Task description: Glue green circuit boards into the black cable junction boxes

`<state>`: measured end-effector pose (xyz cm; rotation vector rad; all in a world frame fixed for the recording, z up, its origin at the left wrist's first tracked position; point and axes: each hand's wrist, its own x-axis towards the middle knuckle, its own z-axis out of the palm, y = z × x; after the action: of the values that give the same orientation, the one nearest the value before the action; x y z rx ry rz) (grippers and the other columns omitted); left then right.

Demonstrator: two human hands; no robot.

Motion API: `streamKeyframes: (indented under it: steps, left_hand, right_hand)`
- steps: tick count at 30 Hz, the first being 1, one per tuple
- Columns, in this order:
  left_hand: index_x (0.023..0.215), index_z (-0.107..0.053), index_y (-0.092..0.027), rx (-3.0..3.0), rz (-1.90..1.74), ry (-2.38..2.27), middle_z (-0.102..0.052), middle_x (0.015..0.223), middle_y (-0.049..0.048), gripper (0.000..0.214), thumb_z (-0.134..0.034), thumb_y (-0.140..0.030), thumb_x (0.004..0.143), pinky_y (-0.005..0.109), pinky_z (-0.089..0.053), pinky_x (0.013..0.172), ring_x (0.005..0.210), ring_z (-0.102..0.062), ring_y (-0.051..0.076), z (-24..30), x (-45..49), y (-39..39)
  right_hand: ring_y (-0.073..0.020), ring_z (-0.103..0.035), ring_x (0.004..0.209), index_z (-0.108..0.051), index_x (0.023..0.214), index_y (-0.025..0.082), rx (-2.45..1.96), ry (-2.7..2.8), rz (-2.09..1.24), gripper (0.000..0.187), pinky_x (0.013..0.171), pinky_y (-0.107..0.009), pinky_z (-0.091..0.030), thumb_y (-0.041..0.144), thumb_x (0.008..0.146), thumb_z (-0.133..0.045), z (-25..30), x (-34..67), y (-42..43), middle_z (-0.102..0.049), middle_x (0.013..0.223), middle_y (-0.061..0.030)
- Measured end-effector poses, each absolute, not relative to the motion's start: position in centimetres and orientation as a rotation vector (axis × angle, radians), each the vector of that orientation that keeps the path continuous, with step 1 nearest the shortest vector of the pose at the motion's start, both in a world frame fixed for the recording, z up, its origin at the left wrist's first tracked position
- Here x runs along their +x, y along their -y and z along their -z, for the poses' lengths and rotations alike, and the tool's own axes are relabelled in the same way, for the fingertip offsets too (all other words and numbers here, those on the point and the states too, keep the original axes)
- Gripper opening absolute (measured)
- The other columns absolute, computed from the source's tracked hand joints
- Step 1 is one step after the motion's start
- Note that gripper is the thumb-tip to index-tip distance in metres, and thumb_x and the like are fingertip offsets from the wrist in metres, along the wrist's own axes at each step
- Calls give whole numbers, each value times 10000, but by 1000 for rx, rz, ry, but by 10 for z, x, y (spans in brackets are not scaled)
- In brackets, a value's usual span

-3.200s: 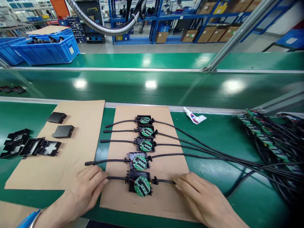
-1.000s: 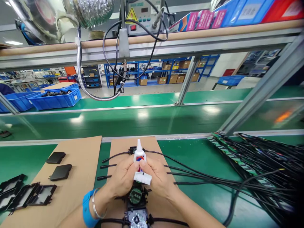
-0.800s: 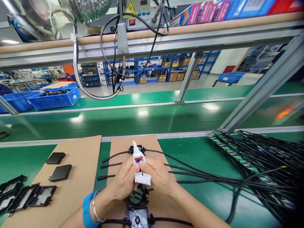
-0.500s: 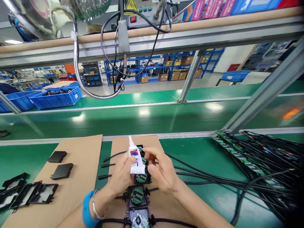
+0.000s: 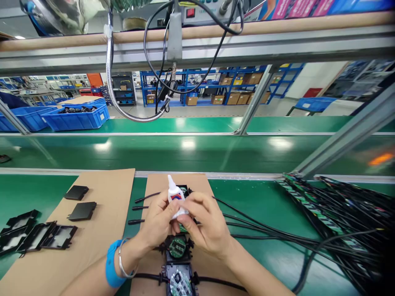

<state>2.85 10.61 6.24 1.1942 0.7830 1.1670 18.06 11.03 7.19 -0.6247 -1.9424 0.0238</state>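
A small white glue tube with a pointed nozzle stands nozzle-up between my hands. My left hand grips its body, thumb across the front. The fingers of my right hand are closed on the tube's lower end, which they mostly hide. Under and in front of my hands runs a row of black housings with round green circuit boards. The nearest housing has a clear, shiny layer over its board. Black cables leave the housings on both sides.
Two black covers and several open black frames lie on the left cardboard sheet. A heap of black cables covers the right side. Above hang a metal hose and a black cord from a shelf rail.
My right hand has moved left onto the tube's lower end, where it was apart before. The tube stays in my left hand. The view has shifted slightly.
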Motion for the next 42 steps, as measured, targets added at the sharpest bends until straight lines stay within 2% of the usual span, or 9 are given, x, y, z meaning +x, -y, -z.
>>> streamKeyframes:
  steps: [6, 13, 20, 25, 29, 32, 36, 39, 42]
  left_hand:
    - [932, -547, -147, 1236, -1243, -794, -550, 739, -18, 321, -595, -461, 881, 193, -459, 484, 529, -510, 79, -69, 32, -106]
    - [812, -531, -152, 1301, -1225, -866, -486, 602, -46, 312, -567, -453, 886, 183, -390, 424, 459, -450, 76, -66, 30, -108]
    - [884, -545, -139, 1390, -1207, -760, -543, 712, -8, 346, -474, -469, 958, 198, -469, 498, 530, -535, 86, -64, 28, -104]
    - [956, -528, -150, 1279, -1228, -740, -565, 688, -14, 304, -550, -452, 928, 199, -513, 465, 509, -558, 93, -57, 32, -102]
    - [1054, -484, -179, 1105, -1257, -740, -555, 651, -42, 409, -641, -500, 854, 195, -491, 427, 457, -537, 91, -59, 36, -106]
    - [1035, -487, -179, 1036, -1254, -727, -589, 691, -27, 415, -679, -485, 833, 171, -472, 490, 523, -543, 83, -62, 36, -107]
    - [1067, -493, -167, 1129, -1188, -705, -618, 785, 9, 402, -604, -508, 886, 216, -503, 583, 602, -588, 104, -61, 34, -102]
    - [1080, -490, -161, 1234, -1126, -663, -632, 809, 25, 388, -531, -515, 927, 248, -519, 623, 625, -615, 121, -60, 33, -100]
    - [1063, -492, -161, 1277, -1098, -673, -644, 875, 47, 368, -513, -507, 938, 250, -526, 646, 689, -637, 135, -59, 34, -100]
  right_hand:
    - [-173, -550, 804, -565, 902, 189, -627, 1957, -95, 117, 677, -288, -494, 153, 925, -457, -77, 179, -108, -544, 866, -72]
    - [-156, -515, 774, -524, 806, 193, -616, 2003, -298, 158, 675, -268, -464, 111, 911, -438, -79, 181, -107, -530, 818, -48]
    - [-140, -523, 662, -506, 780, 202, -756, 1889, -462, 112, 588, -265, -430, 171, 877, -551, -74, 183, -106, -527, 724, -10]
    - [-99, -530, 526, -500, 994, 228, -801, 1664, -841, 70, 486, -225, -433, 222, 925, -514, -64, 179, -107, -507, 707, 37]
    - [-142, -581, 684, -565, 986, 207, -650, 1869, -433, 89, 634, -277, -490, 187, 904, -538, -65, 183, -116, -592, 808, -30]
    - [-204, -589, 857, -553, 1083, 166, -485, 2005, -210, 209, 728, -332, -507, 264, 898, -551, -67, 190, -126, -614, 941, -107]
    - [-175, -552, 719, -559, 921, 185, -493, 2042, -99, 176, 630, -289, -479, 344, 949, -489, -65, 196, -132, -593, 774, -65]
    - [-142, -506, 624, -520, 836, 207, -548, 1965, -216, 189, 576, -264, -438, 365, 938, -520, -57, 195, -130, -560, 707, -24]
    - [-92, -432, 504, -500, 993, 220, -694, 1799, -493, 224, 477, -219, -371, 362, 876, -628, -50, 191, -126, -508, 671, 41]
